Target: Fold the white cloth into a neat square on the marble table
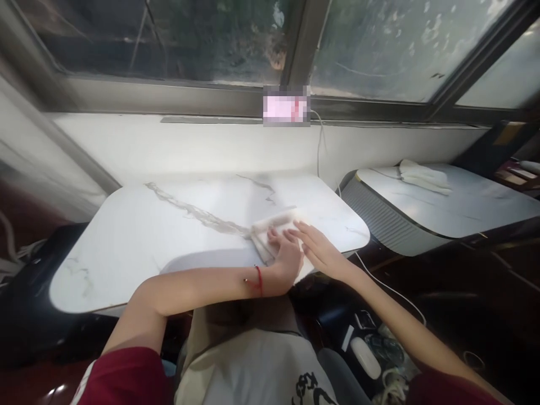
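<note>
A folded white cloth [260, 239] lies flat near the front right part of a white, marble-patterned tabletop [202, 197]. My left hand [287, 256], with a red string bracelet at the wrist, rests on top of the cloth, its fingers apart and slightly bent. Beside it, my right hand [318, 247] lies with outstretched fingers over the cloth's right side. The two hands are very close together. Part of the cloth is hidden beneath them.
To the right stands a second marble-patterned table [442, 208] with a pale cloth [424, 177] on it. A white cable [323, 135] runs down from a blurred-out pink object [280, 108] on the window ledge. Below right are a white oval case [365, 358] and other small items.
</note>
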Tool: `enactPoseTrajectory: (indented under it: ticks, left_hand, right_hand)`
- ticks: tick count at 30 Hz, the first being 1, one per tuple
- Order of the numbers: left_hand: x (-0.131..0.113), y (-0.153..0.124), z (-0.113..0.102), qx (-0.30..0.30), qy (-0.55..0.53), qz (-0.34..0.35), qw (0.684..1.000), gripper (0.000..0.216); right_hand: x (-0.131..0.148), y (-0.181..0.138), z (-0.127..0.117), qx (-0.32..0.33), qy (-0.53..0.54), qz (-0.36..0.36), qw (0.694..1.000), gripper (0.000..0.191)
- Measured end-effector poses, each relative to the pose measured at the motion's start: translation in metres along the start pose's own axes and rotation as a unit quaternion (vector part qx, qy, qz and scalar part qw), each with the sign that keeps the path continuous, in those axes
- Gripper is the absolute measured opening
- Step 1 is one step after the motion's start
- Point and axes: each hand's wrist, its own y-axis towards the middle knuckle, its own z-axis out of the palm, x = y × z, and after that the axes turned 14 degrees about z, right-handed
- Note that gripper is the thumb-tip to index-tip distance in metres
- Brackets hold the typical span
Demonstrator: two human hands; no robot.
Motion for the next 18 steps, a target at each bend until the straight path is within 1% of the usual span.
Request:
enactPoseTrajectory:
  ticks: [4,7,10,12,14,16,18]
  left_hand:
    - [0.003,-0.046,-0.002,0.039,-0.003,-0.046,0.998,0.046]
    - [0.015,-0.077,-0.009,0.063,-0.016,-0.075,0.995,0.043]
    - [0.033,-0.111,-0.012,0.065,-0.008,-0.108,0.992,0.042]
    - [0.047,-0.136,-0.009,0.052,0.008,-0.110,0.993,0.038]
    - [0.063,-0.164,-0.003,0.035,0.028,-0.118,0.992,0.036]
    - [0.078,-0.190,0.004,0.027,0.036,-0.169,0.985,0.038]
    - [0.093,-0.215,0.012,0.025,0.038,-0.237,0.971,0.045]
  right_hand:
    - [0.039,0.003,0.009,0.037,0.015,-0.056,0.998,0.056]
    - [0.066,0.013,0.019,0.053,0.007,-0.102,0.993,0.057]
    - [0.096,0.024,0.027,0.046,-0.011,-0.135,0.990,0.056]
    - [0.117,0.034,0.028,0.051,-0.016,-0.161,0.985,0.053]
    - [0.140,0.046,0.029,0.063,-0.014,-0.202,0.977,0.049]
    - [0.164,0.061,0.032,0.071,-0.008,-0.247,0.966,0.048]
    - [0.190,0.078,0.039,0.074,-0.005,-0.284,0.956,0.048]
